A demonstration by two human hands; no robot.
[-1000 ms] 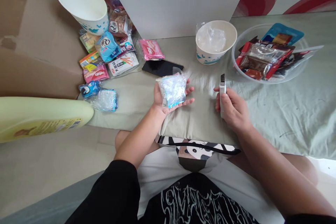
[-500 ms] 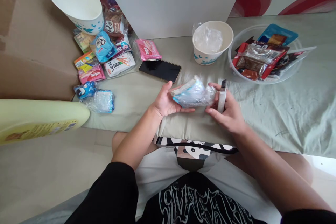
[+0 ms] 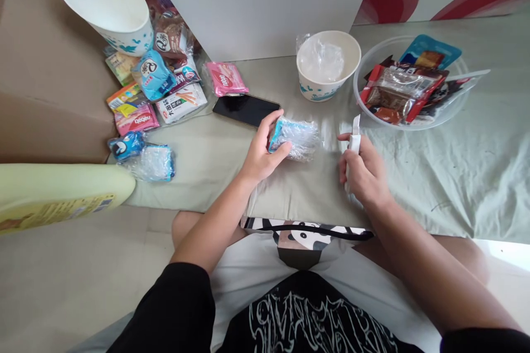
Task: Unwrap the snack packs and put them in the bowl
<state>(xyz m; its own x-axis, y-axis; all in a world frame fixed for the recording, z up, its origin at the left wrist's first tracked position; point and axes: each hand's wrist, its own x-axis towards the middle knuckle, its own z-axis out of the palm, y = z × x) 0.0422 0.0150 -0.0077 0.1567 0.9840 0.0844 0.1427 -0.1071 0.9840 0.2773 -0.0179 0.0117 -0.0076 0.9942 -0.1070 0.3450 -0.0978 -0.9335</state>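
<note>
Left hand (image 3: 262, 155), forearm (image 3: 215, 218) angled inward, pinches a plastic-wrapped packet (image 3: 301, 137) between thumb and fingers, its long axis lying sideways toward the right hand (image 3: 367, 172), which grips a cutter (image 3: 355, 144) (blade (image 3: 356, 124) pointing forward).

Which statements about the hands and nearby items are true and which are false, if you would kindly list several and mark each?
1. The left hand holds a plastic-wrapped packet. True.
2. The right hand holds scissors. False: it holds a box cutter.
3. The black smartphone lies near a pink nabati packet. True.
4. The paper cup beside the clear plastic bowl is filled with wafers. False: crumpled clear plastic is in it.
5. The box cutter and the plastic-wrapped packet are apart. True.
</note>
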